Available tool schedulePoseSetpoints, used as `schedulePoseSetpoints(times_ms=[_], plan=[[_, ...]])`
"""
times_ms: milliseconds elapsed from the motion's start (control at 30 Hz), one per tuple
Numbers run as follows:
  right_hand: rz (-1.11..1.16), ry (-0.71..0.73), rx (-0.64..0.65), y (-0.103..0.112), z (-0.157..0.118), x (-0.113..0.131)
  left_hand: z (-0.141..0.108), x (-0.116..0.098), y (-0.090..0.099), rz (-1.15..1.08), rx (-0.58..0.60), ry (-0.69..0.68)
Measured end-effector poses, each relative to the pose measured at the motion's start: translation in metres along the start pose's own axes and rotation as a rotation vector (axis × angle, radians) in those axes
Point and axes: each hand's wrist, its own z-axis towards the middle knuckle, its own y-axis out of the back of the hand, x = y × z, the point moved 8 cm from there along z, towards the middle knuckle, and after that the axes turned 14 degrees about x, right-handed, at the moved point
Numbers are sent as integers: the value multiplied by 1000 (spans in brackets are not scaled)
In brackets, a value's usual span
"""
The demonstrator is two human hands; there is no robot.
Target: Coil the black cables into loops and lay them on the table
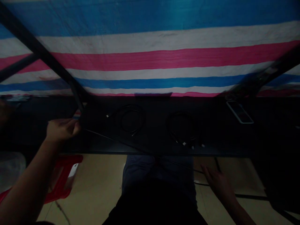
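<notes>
A thin dark cable point(105, 136) stretches from my left hand point(63, 128) across the front edge of the black table and over my lap to my right hand point(217, 179). My left hand is closed around one end, above the table's left part. Lower down, beyond the table's front edge, my right hand has its fingers pinched on the cable. Between the hands, a coiled black cable point(143, 114) with a light connector lies on the table. To its right rests another coil of black cable point(172, 136), with several connector ends showing. The scene is dim.
A phone point(239, 112) lies at the table's back right. Dark slanted frame bars point(51, 67) rise at both sides before a striped sheet point(164, 57). A red plastic item point(62, 181) is below left. Another person's blurred hand point(5, 111) shows at the left edge.
</notes>
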Motion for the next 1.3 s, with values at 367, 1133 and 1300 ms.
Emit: schedulePoseSetpoints(times_ms=[367,1133,1300], plan=[[792,-242,1,46,-17,-6,16,5,33,-751,20,527],[1323,312,-162,96,88,247,-47,-344,14,-2667,-42,-155],[1363,287,-349,129,90,233,-63,-379,10,-2692,49,-79]])
